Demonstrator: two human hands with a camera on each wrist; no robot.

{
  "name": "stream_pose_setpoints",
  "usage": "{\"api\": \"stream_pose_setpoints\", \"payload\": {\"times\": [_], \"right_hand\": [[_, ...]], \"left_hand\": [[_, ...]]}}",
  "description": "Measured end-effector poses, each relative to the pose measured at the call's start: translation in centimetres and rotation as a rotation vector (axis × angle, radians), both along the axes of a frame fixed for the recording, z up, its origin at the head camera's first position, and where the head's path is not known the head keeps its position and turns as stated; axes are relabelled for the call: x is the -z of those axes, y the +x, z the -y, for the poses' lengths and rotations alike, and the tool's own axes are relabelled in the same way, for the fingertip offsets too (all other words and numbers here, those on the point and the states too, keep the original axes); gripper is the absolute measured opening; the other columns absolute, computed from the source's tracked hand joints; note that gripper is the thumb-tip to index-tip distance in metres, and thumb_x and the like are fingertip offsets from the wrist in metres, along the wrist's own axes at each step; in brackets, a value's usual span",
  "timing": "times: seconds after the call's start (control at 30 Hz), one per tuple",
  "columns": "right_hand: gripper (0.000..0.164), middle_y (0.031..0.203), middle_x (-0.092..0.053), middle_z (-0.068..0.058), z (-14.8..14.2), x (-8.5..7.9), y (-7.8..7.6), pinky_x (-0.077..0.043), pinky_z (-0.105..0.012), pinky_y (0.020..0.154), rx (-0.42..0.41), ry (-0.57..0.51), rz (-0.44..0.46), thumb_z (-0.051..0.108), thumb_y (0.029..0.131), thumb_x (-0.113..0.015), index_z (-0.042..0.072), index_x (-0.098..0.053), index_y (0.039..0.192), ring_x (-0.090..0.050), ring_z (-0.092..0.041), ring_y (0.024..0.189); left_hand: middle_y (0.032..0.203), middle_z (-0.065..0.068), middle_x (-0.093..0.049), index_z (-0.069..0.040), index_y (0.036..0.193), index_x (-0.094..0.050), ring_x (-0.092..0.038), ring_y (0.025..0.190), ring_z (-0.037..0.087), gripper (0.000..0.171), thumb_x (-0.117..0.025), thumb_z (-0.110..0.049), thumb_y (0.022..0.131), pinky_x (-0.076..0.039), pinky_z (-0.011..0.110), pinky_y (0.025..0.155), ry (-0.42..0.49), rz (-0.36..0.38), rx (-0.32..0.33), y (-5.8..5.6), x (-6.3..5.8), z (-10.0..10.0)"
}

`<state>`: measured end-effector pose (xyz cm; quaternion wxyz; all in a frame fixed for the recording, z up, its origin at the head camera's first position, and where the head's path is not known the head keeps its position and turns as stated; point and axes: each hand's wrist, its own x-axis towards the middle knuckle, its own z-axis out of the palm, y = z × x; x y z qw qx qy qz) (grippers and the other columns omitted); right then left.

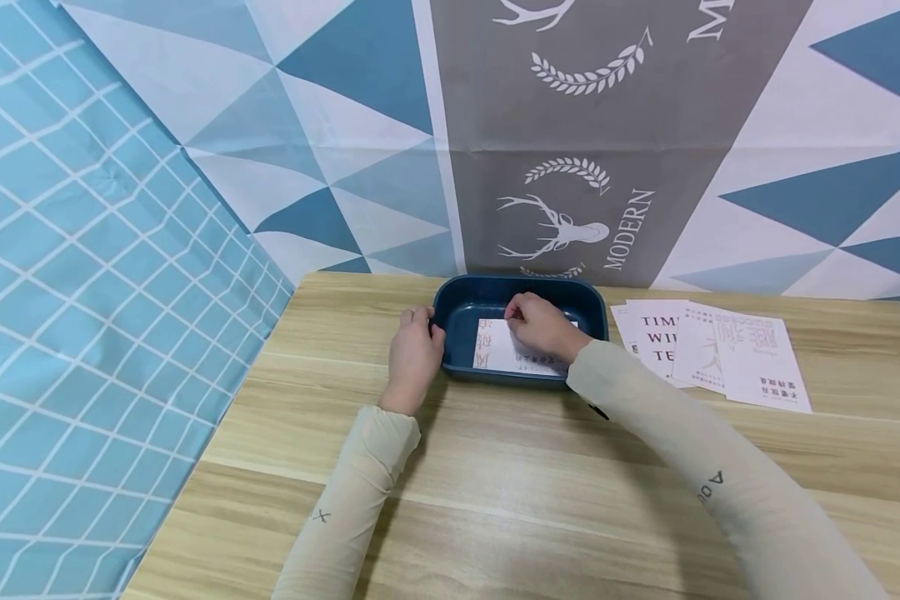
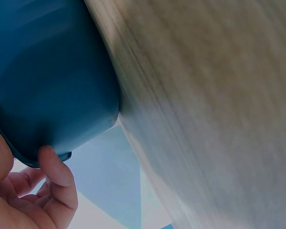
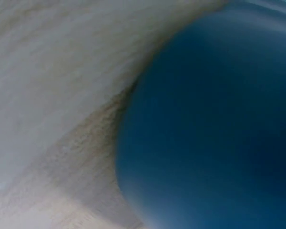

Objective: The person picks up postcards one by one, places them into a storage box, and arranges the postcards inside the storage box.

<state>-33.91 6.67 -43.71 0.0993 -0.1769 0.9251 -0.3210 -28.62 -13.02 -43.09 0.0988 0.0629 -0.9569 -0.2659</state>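
A dark blue rectangular bin (image 1: 521,379) stands on the table near the back wall. My left hand (image 1: 412,350) grips its left rim; in the left wrist view the curled fingers (image 2: 57,167) hook over the rim at the bin's corner. Inside the bin is a white printed card (image 1: 495,348) with orange and black characters. My right hand (image 1: 546,327) reaches over the bin's right side, its thumb and fingertips pinching the card at its far edge and its forearm crossing the front right corner. The right wrist view shows only the bin's outer wall (image 3: 205,133), not the hand.
Several printed white cards (image 1: 768,367) lie fanned and overlapping on the wooden table (image 1: 495,483), right of the bin. A patterned wall covering (image 1: 345,125) rises directly behind the table, and a blue gridded sheet (image 1: 82,333) hangs along the left edge.
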Motion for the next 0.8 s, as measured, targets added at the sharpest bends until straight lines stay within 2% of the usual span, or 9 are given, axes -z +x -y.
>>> {"api": "stream_pose_setpoints", "payload": {"times": [0.23, 0.37, 0.53, 0.8], "right_hand": [[0.017, 0.103, -0.052, -0.009, -0.13, 0.31, 0.02, -0.044, -0.036, 0.086, 0.004, 0.005, 0.017, 0.021, 0.095, -0.049, 0.007, -0.056, 0.102, -0.05, -0.024, 0.092], [0.027, 0.108, -0.052, -0.009, -0.23, 0.42, 0.1, -0.045, -0.037, 0.089, 0.004, 0.05, 0.035, 0.028, 0.091, -0.056, 0.009, -0.056, 0.111, -0.049, -0.024, 0.094], [0.039, 0.11, -0.053, -0.011, -0.35, 0.32, 0.31, -0.045, -0.038, 0.087, -0.037, 0.115, 0.005, 0.028, 0.088, -0.061, 0.006, -0.057, 0.121, -0.05, -0.023, 0.091], [0.04, 0.107, -0.055, -0.009, -0.46, 0.61, 0.22, -0.046, -0.036, 0.085, -0.078, 0.141, -0.042, 0.031, 0.087, -0.064, 0.004, -0.063, 0.117, -0.05, -0.021, 0.088]], "left_hand": [[0.109, 0.014, -0.056, -0.005, 0.118, -0.056, -0.059, 0.087, 0.026, 0.027, -0.053, -0.013, 0.092, -0.053, 0.037, 0.086, 0.006, 0.005, -0.003, 0.02, -0.03, -0.14], [0.11, 0.013, -0.056, -0.005, 0.119, -0.055, -0.059, 0.087, 0.025, 0.028, -0.053, -0.013, 0.092, -0.053, 0.036, 0.086, 0.01, 0.007, -0.004, 0.02, -0.02, -0.17], [0.11, 0.014, -0.056, -0.004, 0.119, -0.055, -0.059, 0.088, 0.025, 0.028, -0.052, -0.013, 0.093, -0.053, 0.037, 0.087, 0.012, 0.004, 0.0, 0.04, -0.01, -0.13], [0.11, 0.014, -0.056, -0.004, 0.119, -0.056, -0.059, 0.089, 0.026, 0.028, -0.053, -0.012, 0.092, -0.052, 0.037, 0.088, 0.015, 0.002, -0.003, -0.02, 0.05, -0.07]]}}
